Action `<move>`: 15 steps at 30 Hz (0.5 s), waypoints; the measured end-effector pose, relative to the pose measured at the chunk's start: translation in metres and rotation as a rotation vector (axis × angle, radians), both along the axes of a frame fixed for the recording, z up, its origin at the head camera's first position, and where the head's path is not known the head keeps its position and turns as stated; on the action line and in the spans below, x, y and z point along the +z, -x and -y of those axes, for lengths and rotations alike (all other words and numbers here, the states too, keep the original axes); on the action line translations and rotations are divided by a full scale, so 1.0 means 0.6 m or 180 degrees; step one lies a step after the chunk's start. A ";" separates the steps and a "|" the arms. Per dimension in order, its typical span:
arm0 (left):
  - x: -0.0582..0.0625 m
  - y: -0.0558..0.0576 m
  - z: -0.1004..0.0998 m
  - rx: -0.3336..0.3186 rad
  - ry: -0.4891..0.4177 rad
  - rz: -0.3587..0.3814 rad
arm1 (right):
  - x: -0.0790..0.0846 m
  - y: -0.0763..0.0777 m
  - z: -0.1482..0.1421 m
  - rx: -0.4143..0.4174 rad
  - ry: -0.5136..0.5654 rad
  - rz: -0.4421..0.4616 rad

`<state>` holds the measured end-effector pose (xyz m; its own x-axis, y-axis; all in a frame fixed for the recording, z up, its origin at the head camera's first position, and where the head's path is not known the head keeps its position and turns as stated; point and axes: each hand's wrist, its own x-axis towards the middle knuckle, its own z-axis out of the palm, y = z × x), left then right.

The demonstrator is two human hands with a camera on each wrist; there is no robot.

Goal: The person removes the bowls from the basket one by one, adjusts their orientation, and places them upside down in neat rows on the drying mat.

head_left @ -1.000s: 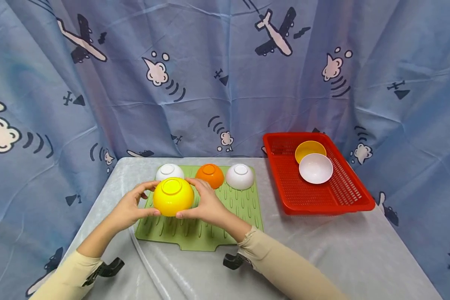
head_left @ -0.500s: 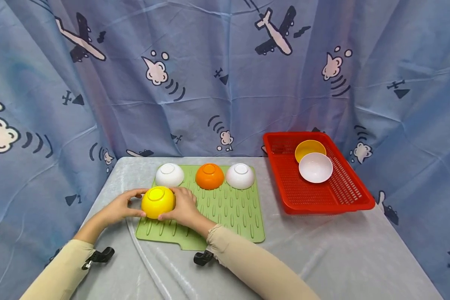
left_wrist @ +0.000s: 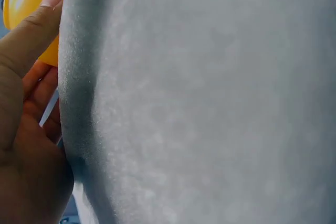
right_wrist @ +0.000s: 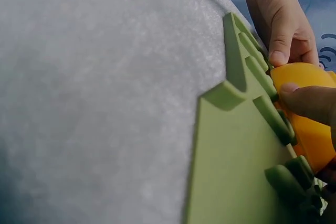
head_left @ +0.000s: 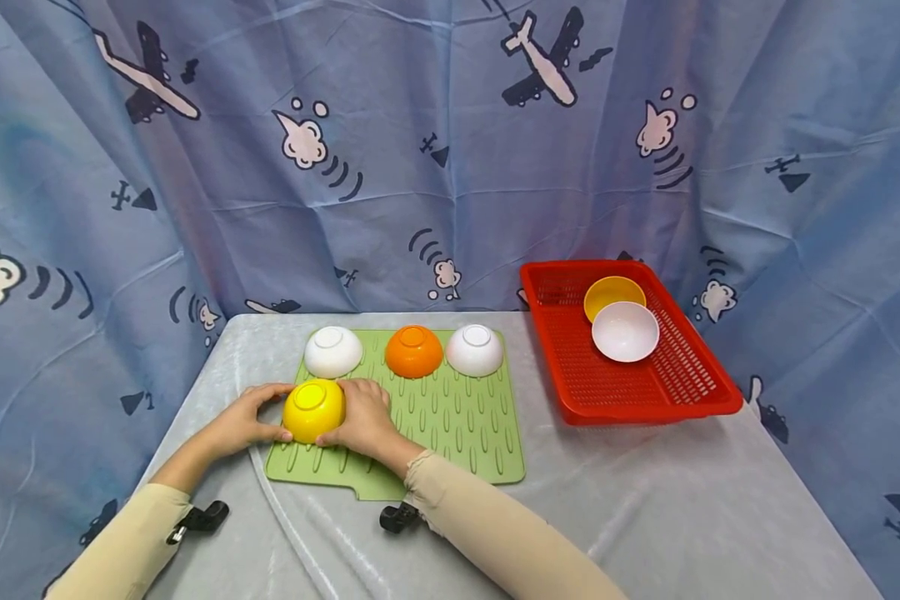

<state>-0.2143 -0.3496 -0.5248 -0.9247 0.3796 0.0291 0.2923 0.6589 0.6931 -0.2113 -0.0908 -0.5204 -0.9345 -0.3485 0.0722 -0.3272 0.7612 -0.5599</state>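
An upside-down yellow bowl [head_left: 312, 419] is at the front left of the green ribbed drying mat [head_left: 457, 446]. My left hand [head_left: 242, 425] grips its left side, thumb in front and fingers behind. On the other side my right hand [head_left: 367, 423] holds the bowl in the same way. The right wrist view shows the bowl [right_wrist: 310, 129] down at the mat's ribs, its rim partly hidden. Along the mat's back edge sit a white bowl [head_left: 333, 353], an orange bowl [head_left: 414, 353] and another white bowl [head_left: 476, 352], all upside down.
A red basket [head_left: 581, 412] stands at the right with a yellow bowl [head_left: 607, 292] and a white bowl [head_left: 626, 333] in it, openings up. Behind the grey cloth-covered table [head_left: 645, 500] hangs a blue patterned curtain [head_left: 450, 225].
Both hands have brought the yellow bowl left and down from above the mat onto its front left part. The view has shifted slightly.
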 end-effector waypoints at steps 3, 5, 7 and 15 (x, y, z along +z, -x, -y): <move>0.008 -0.004 -0.003 -0.0012 0.0070 -0.0021 | 0.002 -0.001 -0.001 0.0001 -0.0031 -0.0010; 0.014 -0.007 -0.006 0.0010 0.0075 -0.0036 | 0.001 -0.002 -0.002 0.0003 -0.0034 -0.0011; 0.020 -0.010 -0.010 0.0048 0.0032 -0.0095 | 0.000 -0.003 -0.003 0.0006 -0.0037 0.0001; 0.052 -0.004 -0.040 0.0067 -0.0197 -0.0425 | -0.001 -0.004 0.001 0.0025 -0.0131 -0.0069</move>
